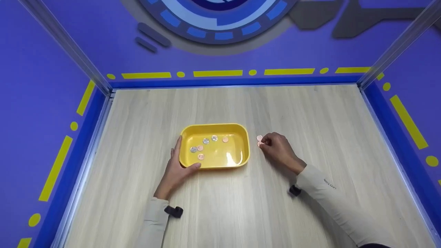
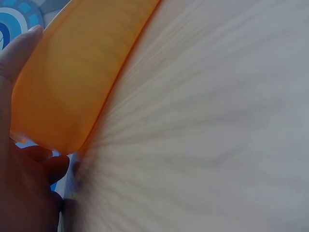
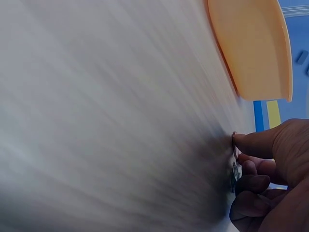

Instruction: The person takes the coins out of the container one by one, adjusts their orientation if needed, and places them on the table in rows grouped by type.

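Note:
A yellow plastic tray (image 1: 220, 166) sits on the table, with several copper-coloured coins (image 1: 225, 139) and silver coins (image 1: 206, 141) lying on its floor. My left hand (image 1: 179, 171) grips the tray's near left corner, thumb along the front rim and fingers against the left wall. To the right of the tray, my right hand (image 1: 278, 148) pinches a copper-coloured coin (image 1: 260, 143) at the tabletop between thumb and fingertips. Another copper-coloured coin (image 1: 259, 137) lies just beyond it. In the right wrist view a silver coin (image 3: 235, 176) shows by the curled fingers; whether they hold it I cannot tell.
The wood-grain table (image 1: 220, 206) is enclosed by blue panels (image 1: 220, 63) with yellow markings at the back and sides. Metal frame posts (image 1: 396, 43) stand at the back corners. Dark wrist cameras (image 1: 174, 211) are strapped at both cuffs.

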A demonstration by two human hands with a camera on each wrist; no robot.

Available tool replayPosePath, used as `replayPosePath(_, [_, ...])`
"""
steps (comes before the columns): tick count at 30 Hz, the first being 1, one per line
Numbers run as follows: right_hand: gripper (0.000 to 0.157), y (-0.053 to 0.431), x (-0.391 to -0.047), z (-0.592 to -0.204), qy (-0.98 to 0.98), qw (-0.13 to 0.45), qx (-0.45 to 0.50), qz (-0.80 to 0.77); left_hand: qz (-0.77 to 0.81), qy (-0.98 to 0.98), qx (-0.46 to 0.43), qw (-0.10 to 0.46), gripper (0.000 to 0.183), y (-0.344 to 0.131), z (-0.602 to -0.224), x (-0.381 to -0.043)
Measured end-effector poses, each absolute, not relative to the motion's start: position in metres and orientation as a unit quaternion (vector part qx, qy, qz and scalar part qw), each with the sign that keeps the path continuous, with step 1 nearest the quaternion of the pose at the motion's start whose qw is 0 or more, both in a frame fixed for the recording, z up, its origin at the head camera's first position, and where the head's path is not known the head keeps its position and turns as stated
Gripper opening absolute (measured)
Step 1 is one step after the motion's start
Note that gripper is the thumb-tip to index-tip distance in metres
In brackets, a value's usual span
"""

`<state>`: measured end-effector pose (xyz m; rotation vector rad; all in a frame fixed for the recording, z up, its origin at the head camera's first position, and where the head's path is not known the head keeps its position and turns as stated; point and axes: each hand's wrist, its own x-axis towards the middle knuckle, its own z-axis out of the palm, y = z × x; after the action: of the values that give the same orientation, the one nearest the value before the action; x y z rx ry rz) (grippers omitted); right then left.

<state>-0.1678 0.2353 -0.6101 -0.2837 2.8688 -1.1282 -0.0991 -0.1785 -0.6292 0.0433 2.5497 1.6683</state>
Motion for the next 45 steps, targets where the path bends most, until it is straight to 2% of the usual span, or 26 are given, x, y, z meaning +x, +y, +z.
replayPosePath(11, [0.007, 0.227, -0.176, -0.581, 0.908, -0.001, -0.122, -0.402, 0.545, 0.837, 0.016, 0.048, 0.126, -0.179, -0.627, -0.1])
replayPosePath(20, [0.006, 0.208, -0.18, -0.56, 0.89, 0.038, -0.172, -0.422, 0.545, 0.837, 0.007, 0.053, 0.129, -0.179, -0.628, -0.101])
replayPosePath(30, [0.009, 0.186, -0.186, -0.547, 0.903, 0.028, -0.222, -0.368, 0.545, 0.837, 0.015, 0.05, 0.125, -0.179, -0.629, -0.101])
replayPosePath(45, [0.018, 0.151, -0.199, -0.539, 0.907, 0.074, -0.266, -0.318, 0.545, 0.836, 0.004, 0.056, 0.129, -0.177, -0.627, -0.101])
